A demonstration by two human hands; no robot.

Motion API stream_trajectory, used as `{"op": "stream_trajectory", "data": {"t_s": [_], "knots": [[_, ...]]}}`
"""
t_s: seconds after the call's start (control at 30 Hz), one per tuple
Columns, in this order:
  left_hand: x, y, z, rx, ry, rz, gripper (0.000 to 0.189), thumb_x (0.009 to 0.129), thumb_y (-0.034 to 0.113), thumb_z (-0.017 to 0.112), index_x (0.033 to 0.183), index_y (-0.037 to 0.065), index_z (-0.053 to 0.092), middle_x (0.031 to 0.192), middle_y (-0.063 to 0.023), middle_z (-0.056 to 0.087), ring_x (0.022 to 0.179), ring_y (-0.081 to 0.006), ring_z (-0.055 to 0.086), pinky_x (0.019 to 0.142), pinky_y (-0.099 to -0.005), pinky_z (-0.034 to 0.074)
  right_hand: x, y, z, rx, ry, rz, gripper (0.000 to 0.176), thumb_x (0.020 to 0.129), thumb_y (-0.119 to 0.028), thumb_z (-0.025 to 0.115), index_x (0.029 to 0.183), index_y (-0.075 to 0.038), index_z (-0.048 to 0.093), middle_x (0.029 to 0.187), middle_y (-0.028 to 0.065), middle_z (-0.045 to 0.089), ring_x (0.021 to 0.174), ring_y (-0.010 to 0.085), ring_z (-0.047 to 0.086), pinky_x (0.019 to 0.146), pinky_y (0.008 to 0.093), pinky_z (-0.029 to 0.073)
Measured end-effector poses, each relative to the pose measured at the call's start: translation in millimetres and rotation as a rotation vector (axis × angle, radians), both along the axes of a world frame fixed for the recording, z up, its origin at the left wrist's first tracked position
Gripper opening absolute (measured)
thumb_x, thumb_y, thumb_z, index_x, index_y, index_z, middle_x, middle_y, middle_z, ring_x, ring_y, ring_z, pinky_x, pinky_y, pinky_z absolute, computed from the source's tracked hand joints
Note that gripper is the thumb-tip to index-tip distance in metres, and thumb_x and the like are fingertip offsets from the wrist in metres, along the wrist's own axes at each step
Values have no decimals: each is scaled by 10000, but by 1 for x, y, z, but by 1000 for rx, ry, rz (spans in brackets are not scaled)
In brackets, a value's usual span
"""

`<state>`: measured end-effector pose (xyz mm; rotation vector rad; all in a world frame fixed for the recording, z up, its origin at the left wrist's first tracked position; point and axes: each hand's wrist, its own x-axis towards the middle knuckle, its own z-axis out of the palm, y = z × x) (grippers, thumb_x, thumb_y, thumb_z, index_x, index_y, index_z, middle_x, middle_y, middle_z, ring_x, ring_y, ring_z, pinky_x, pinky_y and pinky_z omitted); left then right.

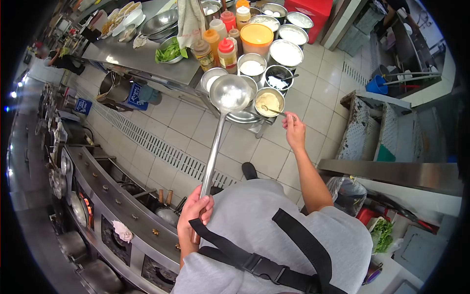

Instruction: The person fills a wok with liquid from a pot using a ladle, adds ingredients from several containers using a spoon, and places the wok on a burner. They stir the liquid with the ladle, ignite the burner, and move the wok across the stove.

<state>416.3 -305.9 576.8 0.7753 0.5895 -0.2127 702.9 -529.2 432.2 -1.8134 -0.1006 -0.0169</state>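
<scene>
My left hand [194,213] grips the long handle of a steel ladle [229,93], whose bowl holds some white powder and hovers over the seasoning pots. My right hand [294,130] pinches the handle of a small spoon [277,111] that rests in a steel pot of pale yellowish paste [269,102]. Around it stand several steel pots of white powders [286,53], an orange-lidded tub [256,36] and squeeze bottles with red and orange caps [226,52].
A steel counter [142,61] behind the pots carries bowls, greens [169,51] and a hanging cloth. A stove line with burners [122,210] runs at the lower left, a floor drain grate [156,144] beside it. A steel shelf [391,171] and greens [383,235] lie right.
</scene>
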Motion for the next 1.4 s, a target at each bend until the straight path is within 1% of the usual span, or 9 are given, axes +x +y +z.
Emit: {"op": "stream_trajectory", "data": {"t_s": [0.6, 0.67, 0.7, 0.77, 0.8, 0.87, 1.07, 1.17, 1.4], "knots": [[6, 0, 6, 30, 68, 19, 417, 848, 122, 516, 1231, 26, 381, 632, -43, 417, 380, -64, 351, 316, -189, 307, -21, 4, 15, 48, -42, 65, 237, 907, -169, 450, 948, 13, 596, 660, 59, 587, 561, 110, 542, 533, 246, 442], [5, 1, 6, 19, 68, -9, 338, 873, 118, 477, 1185, 39, 373, 657, -36, 420, 408, -66, 376, 333, -186, 333, -20, 2, 7, 188, 82, -17, 265, 924, -201, 434, 966, 17, 578, 681, 62, 587, 570, 107, 535, 535, 232, 437], [4, 1, 3, 19, 60, -8, 338, 873, 118, 477, 1185, 39, 373, 657, -36, 420, 408, -66, 376, 333, -186, 333, -17, 0, 0, 188, 73, -15, 265, 924, -201, 434, 966, 17, 578, 681, 62, 587, 570, 107, 535, 535, 232, 437], [1, 4, -4, 10, 36, -29, 334, 878, 127, 477, 1184, 40, 372, 660, -37, 420, 408, -68, 379, 336, -189, 338, -12, -6, -14, 453, 198, -113, 289, 939, -235, 417, 995, 16, 549, 699, 56, 575, 581, 98, 519, 538, 219, 429], [1, 5, -5, 10, 33, -31, 334, 878, 127, 477, 1184, 40, 372, 660, -37, 420, 408, -68, 379, 336, -189, 338, -10, -9, -16, 453, 195, -114, 289, 939, -235, 417, 995, 16, 549, 699, 56, 575, 581, 98, 519, 538, 219, 429], [-1, 5, -6, 4, 28, -33, 326, 882, 128, 476, 1179, 42, 370, 664, -39, 422, 405, -69, 378, 337, -192, 340, -7, -12, -18, 619, 304, -206, 302, 944, -254, 409, 1021, 15, 522, 708, 51, 562, 588, 90, 505, 540, 214, 424], [-4, 5, -8, 0, 49, -18, 313, 882, 113, 465, 1171, 43, 364, 665, -40, 420, 404, -70, 377, 337, -194, 340, 0, -12, -10, 503, 202, -175, 288, 945, -243, 407, 1006, 13, 525, 706, 49, 563, 588, 85, 504, 534, 217, 423], [-6, 5, -8, -13, 48, -2, 314, 880, 109, 464, 1171, 42, 365, 664, -42, 419, 400, -72, 377, 335, -195, 338, -1, -8, -19, 478, 189, -107, 291, 944, -245, 411, 1007, 15, 526, 699, 46, 561, 582, 85, 502, 533, 216, 423], [-8, 5, -9, -21, 59, 27, 309, 877, 102, 463, 1164, 39, 368, 664, -47, 421, 392, -74, 374, 331, -197, 336, -10, 1, -22, 458, 213, -128, 312, 942, -261, 420, 1005, 24, 531, 690, 39, 560, 576, 87, 504, 538, 214, 426]]}}
